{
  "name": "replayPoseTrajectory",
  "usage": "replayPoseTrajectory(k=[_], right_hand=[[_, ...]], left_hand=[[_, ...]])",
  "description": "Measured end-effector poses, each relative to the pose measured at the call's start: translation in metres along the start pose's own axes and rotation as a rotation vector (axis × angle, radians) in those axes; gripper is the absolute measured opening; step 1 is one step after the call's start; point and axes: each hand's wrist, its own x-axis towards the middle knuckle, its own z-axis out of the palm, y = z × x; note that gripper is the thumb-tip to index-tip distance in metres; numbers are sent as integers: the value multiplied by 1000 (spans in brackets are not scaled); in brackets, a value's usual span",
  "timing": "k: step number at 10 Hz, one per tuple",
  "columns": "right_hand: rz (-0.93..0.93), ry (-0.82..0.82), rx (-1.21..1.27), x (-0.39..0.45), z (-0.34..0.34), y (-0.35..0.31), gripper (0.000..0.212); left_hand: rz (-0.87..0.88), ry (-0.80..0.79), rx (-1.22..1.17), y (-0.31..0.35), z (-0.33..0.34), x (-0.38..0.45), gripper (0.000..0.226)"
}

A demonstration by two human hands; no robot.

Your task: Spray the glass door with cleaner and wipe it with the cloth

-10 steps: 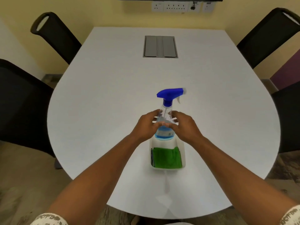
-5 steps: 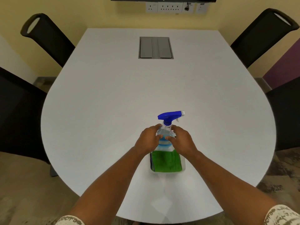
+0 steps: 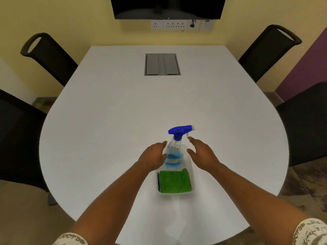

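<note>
Where the yellow wall meets the room's far end at twelve o'clock, a dark screen (image 3: 168, 7) hangs above a row of wall sockets (image 3: 182, 24), and below them a white rounded tabletop (image 3: 106, 121) fills most of the view. Four black chairs (image 3: 51, 55) stand around it, at ten, nine, two and three o'clock. A grey cable hatch (image 3: 162, 64) is set into the tabletop toward twelve o'clock. Near the six o'clock edge sits a clear plastic tray (image 3: 192, 189), and in its near half lies a folded green cloth (image 3: 175, 181). At the tray's twelve o'clock end stands a clear spray bottle (image 3: 174, 152) with blue liquid low in it and a blue trigger head pointing toward three o'clock. The left hand (image 3: 153, 156) sits just beside the bottle at nine o'clock, fingers relaxed and straight; whether they touch the bottle cannot be told. The right hand (image 3: 203, 154) is at three o'clock of it, apart from the bottle, fingers spread wide and holding nothing.
</note>
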Motion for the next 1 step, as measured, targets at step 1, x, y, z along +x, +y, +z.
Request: replayPoseTrajectory(k=[1], right_hand=[[-28,102,-106,7,-18,7,56]], left_hand=[[35,66,41,3,-20,2,62]])
